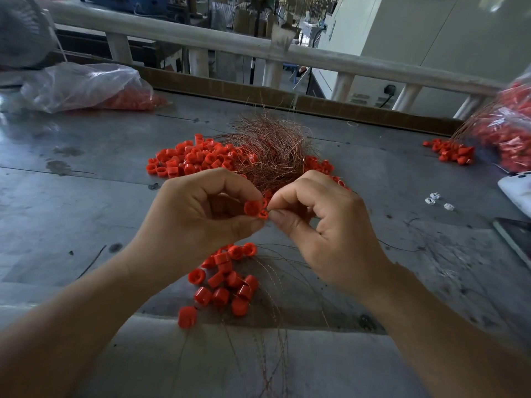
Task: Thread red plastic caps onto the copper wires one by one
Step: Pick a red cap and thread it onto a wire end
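Threading, mid-frame | your left hand (201, 216) pinches a red cap (252, 207) | right hand (324, 228) pinches copper wire (267, 209) | next: poke it through.

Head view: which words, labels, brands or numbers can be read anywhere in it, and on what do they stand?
No text can be read.
Grey cabinet: pale marks low on its front, beside the plug, too blurred to read.
Clear bag, red caps, table: no lettering shows.
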`<state>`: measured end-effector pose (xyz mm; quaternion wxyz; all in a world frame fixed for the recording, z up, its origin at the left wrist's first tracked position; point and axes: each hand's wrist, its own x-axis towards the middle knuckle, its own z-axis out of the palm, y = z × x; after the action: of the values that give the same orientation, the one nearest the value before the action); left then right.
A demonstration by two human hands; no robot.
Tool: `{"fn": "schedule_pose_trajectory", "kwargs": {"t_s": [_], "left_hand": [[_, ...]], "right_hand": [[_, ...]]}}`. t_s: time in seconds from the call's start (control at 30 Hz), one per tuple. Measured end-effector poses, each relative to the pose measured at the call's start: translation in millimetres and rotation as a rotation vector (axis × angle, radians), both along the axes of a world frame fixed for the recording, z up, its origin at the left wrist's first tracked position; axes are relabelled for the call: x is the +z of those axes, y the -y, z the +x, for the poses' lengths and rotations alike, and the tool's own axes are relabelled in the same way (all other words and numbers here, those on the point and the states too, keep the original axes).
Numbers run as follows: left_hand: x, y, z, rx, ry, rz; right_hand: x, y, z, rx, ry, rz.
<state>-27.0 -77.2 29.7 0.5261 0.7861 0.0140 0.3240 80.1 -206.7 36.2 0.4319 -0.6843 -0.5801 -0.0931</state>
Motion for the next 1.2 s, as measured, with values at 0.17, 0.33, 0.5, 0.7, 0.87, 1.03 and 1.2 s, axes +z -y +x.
{"fn": "schedule_pose_trajectory", "kwargs": {"t_s": [0.17,0.33,0.5,0.7,0.87,1.03,1.2], "left_hand": [[-1.4,-1.1,0.0,-0.058,-0.001,-0.076],[-1.3,-5.7,-1.0,-0.208,0.0,-0.321],[-0.8,-5.1,0.0,-0.211,-0.009,-0.361],[-0.1,-5.3,-1.0,-0.206,-0.013,-0.336],[-0.1,-5.6,-0.9,-0.219,-0.016,-0.332],[-0.4,-5.9,-1.0,-0.215,-0.011,-0.331],[-0.1,-6.8,-1.4,-0.231,-0.008,-0.333]], "right_hand": [[-0.9,0.0,1.8,-0.01,0.018,-0.017],[2.6,2.8,3.6,-0.052,-0.015,0.001],[2.4,2.5,4.6,-0.068,-0.019,-0.002],[2.4,2.3,4.6,-0.076,-0.019,-0.011],[4.1,3.3,3.0,-0.072,-0.015,-0.007],[4.9,3.2,2.2,-0.071,-0.008,-0.004],[4.3,3.2,3.0,-0.075,-0.01,-0.006]]}}
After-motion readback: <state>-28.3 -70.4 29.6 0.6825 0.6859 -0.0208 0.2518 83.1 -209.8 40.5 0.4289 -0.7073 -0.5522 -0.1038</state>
